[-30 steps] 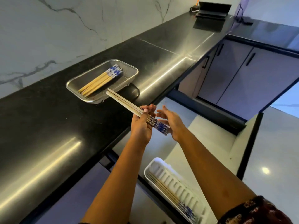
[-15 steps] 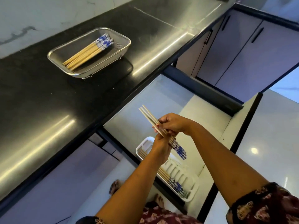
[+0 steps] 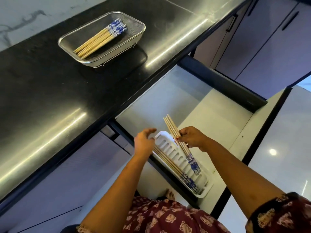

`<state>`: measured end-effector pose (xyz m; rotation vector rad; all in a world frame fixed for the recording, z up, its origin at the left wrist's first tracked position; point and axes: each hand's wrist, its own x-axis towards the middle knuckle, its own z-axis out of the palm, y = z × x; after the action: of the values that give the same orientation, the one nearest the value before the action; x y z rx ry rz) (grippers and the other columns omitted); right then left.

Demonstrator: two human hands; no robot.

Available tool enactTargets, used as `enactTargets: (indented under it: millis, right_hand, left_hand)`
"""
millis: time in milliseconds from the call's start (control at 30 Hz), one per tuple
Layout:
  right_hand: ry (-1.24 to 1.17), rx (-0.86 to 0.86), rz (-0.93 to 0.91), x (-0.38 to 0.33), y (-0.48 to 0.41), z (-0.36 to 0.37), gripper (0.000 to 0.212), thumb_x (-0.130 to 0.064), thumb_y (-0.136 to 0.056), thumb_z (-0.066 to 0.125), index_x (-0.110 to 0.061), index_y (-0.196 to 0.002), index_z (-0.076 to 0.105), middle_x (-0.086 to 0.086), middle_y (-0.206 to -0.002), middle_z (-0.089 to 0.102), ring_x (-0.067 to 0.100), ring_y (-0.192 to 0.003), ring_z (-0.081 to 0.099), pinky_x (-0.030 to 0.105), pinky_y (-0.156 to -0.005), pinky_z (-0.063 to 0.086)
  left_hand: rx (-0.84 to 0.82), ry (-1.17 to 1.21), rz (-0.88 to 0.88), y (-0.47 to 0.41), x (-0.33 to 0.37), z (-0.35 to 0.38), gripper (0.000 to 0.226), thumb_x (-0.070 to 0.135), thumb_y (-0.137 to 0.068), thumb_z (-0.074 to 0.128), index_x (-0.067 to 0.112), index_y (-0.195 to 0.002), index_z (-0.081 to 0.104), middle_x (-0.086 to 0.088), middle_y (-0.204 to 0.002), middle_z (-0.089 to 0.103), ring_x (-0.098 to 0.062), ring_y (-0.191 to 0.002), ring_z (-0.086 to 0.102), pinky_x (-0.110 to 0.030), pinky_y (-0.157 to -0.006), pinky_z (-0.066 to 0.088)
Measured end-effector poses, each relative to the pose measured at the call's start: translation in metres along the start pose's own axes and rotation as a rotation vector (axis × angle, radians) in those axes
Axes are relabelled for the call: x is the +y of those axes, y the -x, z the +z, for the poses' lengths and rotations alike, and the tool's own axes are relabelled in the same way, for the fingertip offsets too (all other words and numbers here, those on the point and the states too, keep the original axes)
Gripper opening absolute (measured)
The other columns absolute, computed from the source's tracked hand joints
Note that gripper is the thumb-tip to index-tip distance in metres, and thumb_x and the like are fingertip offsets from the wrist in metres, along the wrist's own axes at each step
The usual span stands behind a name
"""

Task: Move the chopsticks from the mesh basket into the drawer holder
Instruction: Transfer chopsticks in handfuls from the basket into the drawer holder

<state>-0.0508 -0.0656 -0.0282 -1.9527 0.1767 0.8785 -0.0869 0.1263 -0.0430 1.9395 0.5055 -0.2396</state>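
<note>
The bundle of chopsticks (image 3: 178, 140) sits in the right hand (image 3: 191, 138), low and just right of centre in the frame, fingers pinched narrow round the wooden shafts. The plain tips point up towards the drawer's back, and the blue-patterned ends dip down over the white slotted holder (image 3: 175, 153). The left hand (image 3: 143, 142) hovers just beside the holder's near end with fingers spread loose, holding nothing.

Here's the worry: that pinch is near the middle of several sticks at once, so one could slide out and drop onto the drawer (image 3: 170, 98) floor or across the ribs instead of into a groove. The bundle is also tilted, and if it goes down at that slant the patterned ends may ride up on the chopsticks already in the holder (image 3: 170, 163) (a few lie along its left side, patterned ends toward the bottom of the frame). The free hand is close enough to nudge them too.

Up in the upper left, on the black counter (image 3: 50, 91), the mesh basket (image 3: 134, 37) holds a fair cluster of basket chopsticks (image 3: 99, 41), so I'd judge the job partway done.
</note>
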Motion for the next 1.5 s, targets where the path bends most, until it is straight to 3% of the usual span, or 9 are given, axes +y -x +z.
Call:
enactTargets:
  millis: [167,267,367,500,700,1100,1167,1333,1500]
  right_hand:
    - [0.438,0.041,-0.049,0.008,-0.002,0.024,0.023,-0.017,-0.083,0.067,-0.002,-0.067,0.060,0.006,-0.062,0.049,0.021,-0.066,0.046,0.026,-0.055,0.029]
    - [0.625,0.045,-0.048,0.014,-0.004,0.040,0.043,-0.022,-0.087,0.063,-0.013,-0.053,0.037,0.002,-0.058,0.040,0.023,-0.069,0.044,0.027,-0.050,0.025]
    - [0.694,0.075,0.013,0.025,-0.002,0.054,0.029,-0.023,-0.089,0.059,-0.013,-0.064,0.050,0.005,-0.075,0.057,0.028,-0.077,0.055,0.025,-0.056,0.035]
    - [0.690,0.181,0.070,0.032,-0.002,0.070,0.019,-0.020,-0.092,0.056,-0.005,-0.102,0.063,0.013,-0.103,0.067,0.030,-0.093,0.064,0.027,-0.067,0.042]
    - [0.684,0.197,0.134,0.037,-0.005,0.084,0.023,-0.015,-0.094,0.050,-0.007,-0.111,0.063,0.012,-0.110,0.067,0.030,-0.100,0.064,0.030,-0.078,0.048]
    - [0.249,0.292,0.066,0.047,-0.009,0.096,0.031,-0.026,-0.090,0.026,-0.019,-0.077,0.052,0.007,-0.080,0.062,0.025,-0.079,0.058,0.039,-0.072,0.045]
    - [0.401,0.261,-0.002,0.049,-0.006,0.094,0.030,-0.021,-0.095,0.026,-0.015,-0.076,0.049,0.005,-0.080,0.059,0.027,-0.079,0.057,0.038,-0.069,0.043]
    - [0.960,0.297,-0.233,0.055,-0.001,0.092,0.029,-0.009,-0.096,0.041,-0.010,-0.124,0.044,0.011,-0.114,0.058,0.030,-0.096,0.063,0.037,-0.075,0.050]
    - [1.068,0.288,-0.272,0.063,0.000,0.095,0.031,-0.009,-0.092,0.049,-0.011,-0.123,0.045,0.009,-0.115,0.056,0.026,-0.097,0.063,0.035,-0.078,0.055]
  left_hand:
    - [-0.090,-0.157,-0.036,-0.010,-0.009,-0.012,0.037,-0.004,-0.087,0.054,0.007,-0.121,0.060,-0.008,-0.127,0.060,-0.018,-0.118,0.055,-0.021,-0.101,0.037]
    - [-0.162,-0.191,-0.012,-0.008,-0.012,-0.009,0.031,0.001,-0.087,0.057,0.003,-0.118,0.062,-0.013,-0.121,0.064,-0.021,-0.114,0.058,-0.021,-0.100,0.039]
    - [-0.195,-0.215,-0.016,-0.010,-0.011,-0.010,0.029,0.004,-0.088,0.057,0.008,-0.116,0.065,-0.011,-0.116,0.067,-0.020,-0.109,0.060,-0.021,-0.094,0.041]
    - [-0.213,-0.214,-0.042,-0.013,-0.012,-0.014,0.033,-0.003,-0.086,0.056,0.009,-0.115,0.065,-0.010,-0.115,0.068,-0.020,-0.107,0.062,-0.028,-0.096,0.044]
    - [-0.202,-0.200,-0.048,-0.015,-0.015,-0.014,0.032,-0.005,-0.085,0.056,0.008,-0.112,0.066,-0.010,-0.113,0.068,-0.020,-0.108,0.062,-0.030,-0.098,0.045]
    - [-0.213,-0.131,-0.077,-0.019,-0.019,-0.017,0.029,-0.004,-0.085,0.057,0.008,-0.110,0.067,-0.008,-0.112,0.068,-0.008,-0.094,0.057,-0.019,-0.087,0.043]
    - [-0.213,-0.112,-0.078,-0.018,-0.018,-0.017,0.028,-0.004,-0.085,0.058,0.007,-0.109,0.067,-0.009,-0.112,0.068,-0.012,-0.098,0.060,-0.019,-0.088,0.043]
    - [-0.215,-0.090,-0.087,-0.017,-0.017,-0.018,0.027,-0.002,-0.085,0.058,0.007,-0.109,0.067,-0.009,-0.113,0.068,-0.015,-0.103,0.061,-0.023,-0.089,0.045]
    - [-0.231,-0.074,-0.097,-0.015,-0.015,-0.019,0.028,-0.002,-0.085,0.059,0.006,-0.111,0.065,-0.010,-0.114,0.067,-0.018,-0.105,0.061,-0.025,-0.091,0.045]
